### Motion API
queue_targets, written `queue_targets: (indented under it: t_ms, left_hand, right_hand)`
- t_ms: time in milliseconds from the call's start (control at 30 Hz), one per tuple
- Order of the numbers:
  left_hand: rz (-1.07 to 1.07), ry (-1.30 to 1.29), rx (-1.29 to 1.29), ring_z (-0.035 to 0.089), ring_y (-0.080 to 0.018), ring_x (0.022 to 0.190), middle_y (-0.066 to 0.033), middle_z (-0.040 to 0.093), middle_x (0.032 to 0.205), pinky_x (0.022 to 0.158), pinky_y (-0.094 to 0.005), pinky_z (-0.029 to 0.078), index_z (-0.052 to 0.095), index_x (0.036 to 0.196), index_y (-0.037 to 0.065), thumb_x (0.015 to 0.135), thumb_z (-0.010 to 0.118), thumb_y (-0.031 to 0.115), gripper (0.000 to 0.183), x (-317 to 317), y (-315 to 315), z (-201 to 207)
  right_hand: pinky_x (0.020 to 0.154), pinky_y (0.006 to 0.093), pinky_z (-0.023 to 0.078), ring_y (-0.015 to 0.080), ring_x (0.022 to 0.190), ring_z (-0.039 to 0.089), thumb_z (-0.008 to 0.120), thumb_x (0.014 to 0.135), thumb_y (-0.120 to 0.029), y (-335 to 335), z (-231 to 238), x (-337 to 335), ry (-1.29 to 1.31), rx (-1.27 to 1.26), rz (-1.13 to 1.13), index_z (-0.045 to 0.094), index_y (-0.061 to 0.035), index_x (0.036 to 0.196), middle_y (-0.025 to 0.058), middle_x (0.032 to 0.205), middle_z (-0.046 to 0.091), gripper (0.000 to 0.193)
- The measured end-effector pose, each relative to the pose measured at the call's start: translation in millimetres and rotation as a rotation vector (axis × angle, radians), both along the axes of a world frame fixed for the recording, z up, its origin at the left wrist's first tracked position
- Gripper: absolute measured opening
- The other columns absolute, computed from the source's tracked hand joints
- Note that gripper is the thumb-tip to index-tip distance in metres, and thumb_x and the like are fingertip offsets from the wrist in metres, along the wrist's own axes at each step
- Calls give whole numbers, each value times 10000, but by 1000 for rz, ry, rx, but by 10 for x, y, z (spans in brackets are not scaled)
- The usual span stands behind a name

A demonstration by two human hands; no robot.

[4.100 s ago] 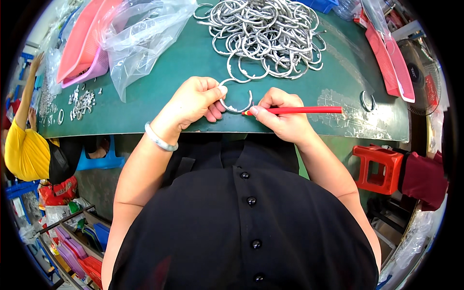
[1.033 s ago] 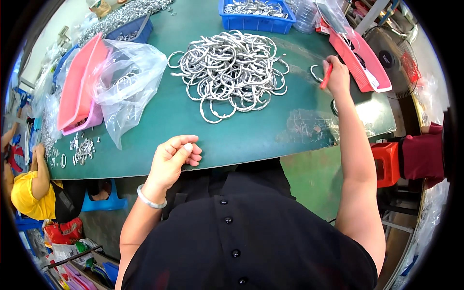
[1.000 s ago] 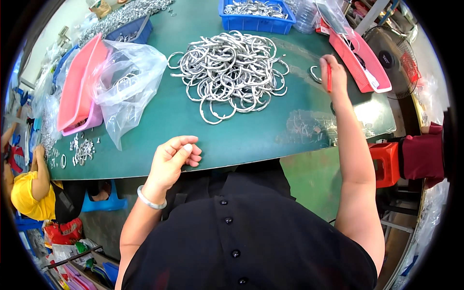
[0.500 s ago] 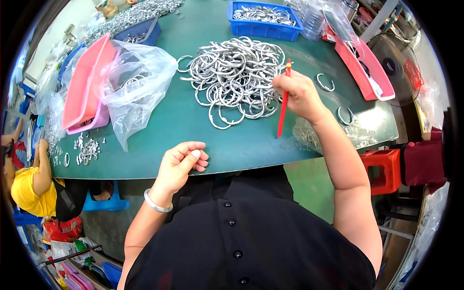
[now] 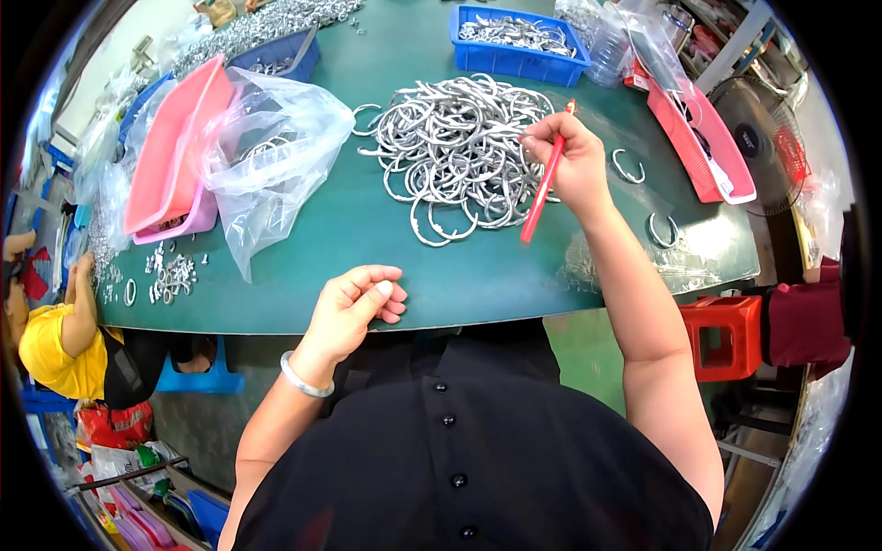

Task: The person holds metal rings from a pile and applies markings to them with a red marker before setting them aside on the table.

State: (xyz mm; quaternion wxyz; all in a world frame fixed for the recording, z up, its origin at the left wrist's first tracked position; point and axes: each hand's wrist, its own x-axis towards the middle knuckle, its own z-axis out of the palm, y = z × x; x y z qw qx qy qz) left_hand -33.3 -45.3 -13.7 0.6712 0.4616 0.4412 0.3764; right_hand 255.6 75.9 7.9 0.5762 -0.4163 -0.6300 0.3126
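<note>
Right hand (image 5: 571,161): Now at the right edge of the ring pile (image 5: 459,151), red pen (image 5: 542,197) carried along; a second ago it was beside the pink basket (image 5: 684,142), farther right of the pile.
Left grip: Nearest of all, the left hand (image 5: 358,308) rests in front of the pile at the desk (image 5: 349,234) edge, fingers loosely curled around nothing seen; whether thumb meets fingertips cannot be told.
Pen risk: Slanting along the pile's right edge, the pen could catch a ring, since the same fingers must manage both.
Tangle risk: Rings overlap throughout the pile; pulling one could drag neighbours along or scatter them.
Right grip: Thumb and fingers clamp the pen; fingertips sit at the pile, contact with a ring unclear.
Loose rings: An upper ring (image 5: 625,175) and a lower ring (image 5: 655,235) lie right of the pile, where a forearm swing could nudge them.
Blue bin (image 5: 519,62): Beyond the pile, filled with metal pieces.
</note>
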Motion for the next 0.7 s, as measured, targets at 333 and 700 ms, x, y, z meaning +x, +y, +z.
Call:
queue_targets:
  t_ms: [333, 700]
  left_hand:
    - [-1, -18, -2, 580, -137, 707, -83, 598, 822, 645, -248, 487, 541, 1029, -17, 865, 502, 115, 214, -17, 33, -24]
    - [6, -20, -1, 577, -142, 715, -84, 595, 822, 655, -252, 480, 534, 1031, -23, 864, 501, 110, 216, -38, 12, -18]
  right_hand:
    - [522, 197, 387, 47, 587, 449, 625, 729, 19, 32, 35, -192, -2, 17, -99, 522, -26, 727, -24, 645, 519, 113]
    - [531, 174, 394, 31, 604, 470, 614, 769, 2, -101, 173, -101, 160, 102, -154, 540, -19, 784, -18, 682, 542, 78]
